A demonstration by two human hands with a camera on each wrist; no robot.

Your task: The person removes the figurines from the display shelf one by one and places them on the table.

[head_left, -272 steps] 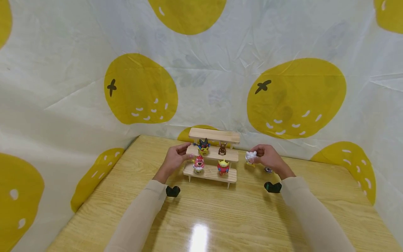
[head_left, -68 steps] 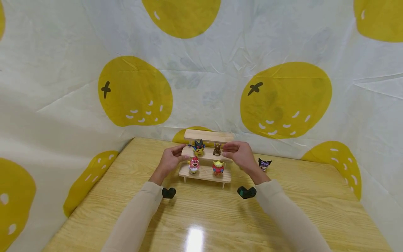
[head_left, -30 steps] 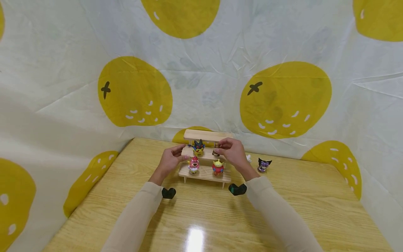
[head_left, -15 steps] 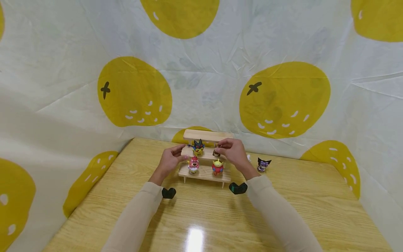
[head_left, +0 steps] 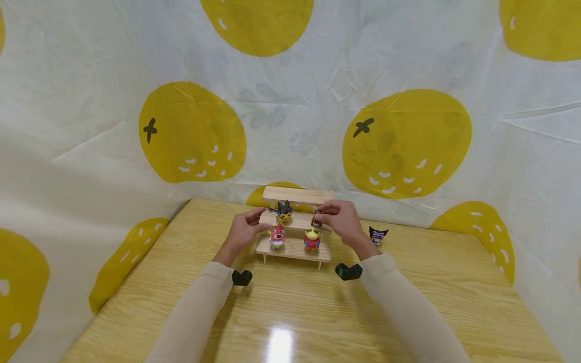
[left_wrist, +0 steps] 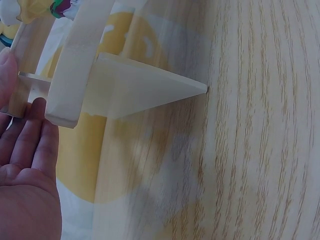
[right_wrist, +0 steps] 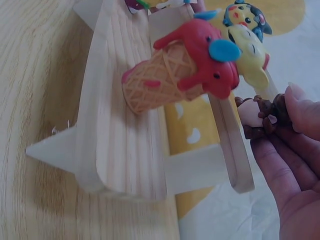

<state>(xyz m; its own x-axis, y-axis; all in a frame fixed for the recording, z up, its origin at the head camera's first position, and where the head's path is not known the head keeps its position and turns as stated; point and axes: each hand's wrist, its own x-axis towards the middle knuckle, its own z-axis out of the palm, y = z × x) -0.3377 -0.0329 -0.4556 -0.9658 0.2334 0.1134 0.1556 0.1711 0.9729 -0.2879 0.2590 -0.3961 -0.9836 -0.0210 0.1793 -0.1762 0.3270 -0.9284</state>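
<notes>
Right hand (head_left: 343, 220) pinched the brown figurine (head_left: 316, 222) at the middle tier of the wooden stand (head_left: 297, 194), right side. Left hand (head_left: 243, 231), fingers straight, braced the stand's left end against tipping. Black figurine (head_left: 376, 235) sat on table, right.

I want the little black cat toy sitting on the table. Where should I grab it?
Pinch the black cat figure round its body, below the ears, coming from above or the front. It stands upright and alone on the table, right of the wooden stepped shelf, so nothing blocks your fingers. Its pointy ears look too thin to hold well.
</notes>
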